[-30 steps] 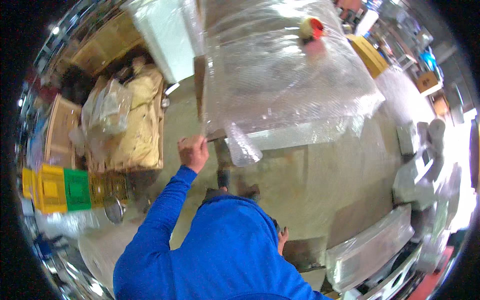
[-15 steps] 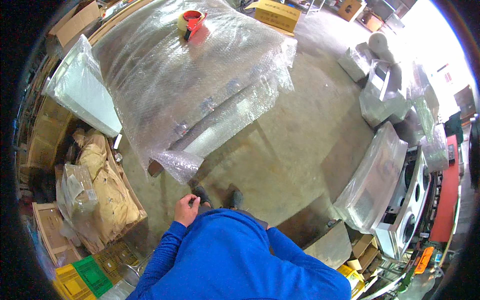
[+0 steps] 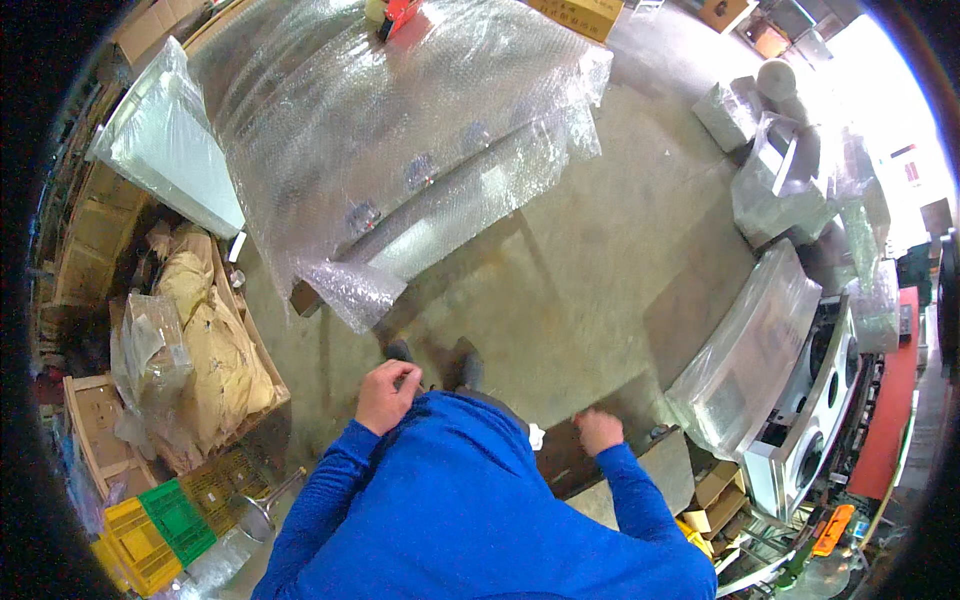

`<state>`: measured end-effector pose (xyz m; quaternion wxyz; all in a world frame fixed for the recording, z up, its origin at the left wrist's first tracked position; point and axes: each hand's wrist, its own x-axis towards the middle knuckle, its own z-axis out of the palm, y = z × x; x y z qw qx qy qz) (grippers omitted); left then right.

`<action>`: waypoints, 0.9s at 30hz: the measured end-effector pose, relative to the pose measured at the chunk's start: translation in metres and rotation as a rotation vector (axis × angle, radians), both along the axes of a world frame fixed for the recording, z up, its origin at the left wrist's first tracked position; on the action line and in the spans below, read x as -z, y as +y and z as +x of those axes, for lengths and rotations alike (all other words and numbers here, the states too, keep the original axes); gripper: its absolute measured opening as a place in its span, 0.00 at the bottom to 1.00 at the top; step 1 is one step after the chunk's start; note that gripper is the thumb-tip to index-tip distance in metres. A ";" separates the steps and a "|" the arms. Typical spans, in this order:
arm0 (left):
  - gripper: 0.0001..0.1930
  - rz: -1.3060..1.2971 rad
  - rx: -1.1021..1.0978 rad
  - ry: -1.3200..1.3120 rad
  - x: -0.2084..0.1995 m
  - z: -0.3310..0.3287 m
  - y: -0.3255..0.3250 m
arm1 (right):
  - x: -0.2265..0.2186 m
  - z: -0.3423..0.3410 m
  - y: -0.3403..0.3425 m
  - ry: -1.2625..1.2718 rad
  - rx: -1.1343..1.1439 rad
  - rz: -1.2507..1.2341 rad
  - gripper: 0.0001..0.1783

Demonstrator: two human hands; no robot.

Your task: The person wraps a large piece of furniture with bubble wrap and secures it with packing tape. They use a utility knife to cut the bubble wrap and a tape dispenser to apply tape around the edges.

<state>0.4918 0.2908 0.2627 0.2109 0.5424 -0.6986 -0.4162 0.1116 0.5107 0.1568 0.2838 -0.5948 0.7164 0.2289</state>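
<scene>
My left hand (image 3: 387, 397) is held over my lap side, fingers curled and thumb against them; whatever it holds, if anything, is hidden. Out to the right of my body is my right hand (image 3: 600, 431), its fingers bent in and slightly blurred. A small white crumpled thing (image 3: 536, 437) sticks out at my right hip, apart from that hand. Ahead of me a large flat object under bubble wrap (image 3: 330, 110) covers much of the floor. One loose wrap corner (image 3: 362, 293) lies in front of my feet. A red tape dispenser (image 3: 401, 17) rests on the wrap's far part.
At left stand a wrapped white panel (image 3: 175, 160) and a wooden crate with brown paper (image 3: 225, 370). Yellow and green plastic crates (image 3: 175, 535) are behind it. On the right are a wrapped box (image 3: 745, 350), a stove-like unit with round openings (image 3: 815, 400) and several wrapped bundles (image 3: 785, 195).
My right hand has come out from beside my right hip and moved to the right; the white crumpled thing now shows there. My left hand has shifted slightly up and right, still curled.
</scene>
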 end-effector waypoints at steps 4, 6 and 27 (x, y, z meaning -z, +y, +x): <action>0.15 0.172 0.071 0.277 0.006 -0.036 0.009 | -0.080 0.055 -0.124 -0.976 0.998 -0.429 0.20; 0.15 0.230 0.063 0.473 -0.003 -0.061 0.006 | -0.109 0.104 -0.156 -1.442 1.055 -0.457 0.22; 0.06 0.045 0.122 0.420 -0.060 0.141 -0.087 | -0.161 0.248 -0.236 -1.318 0.179 0.051 0.13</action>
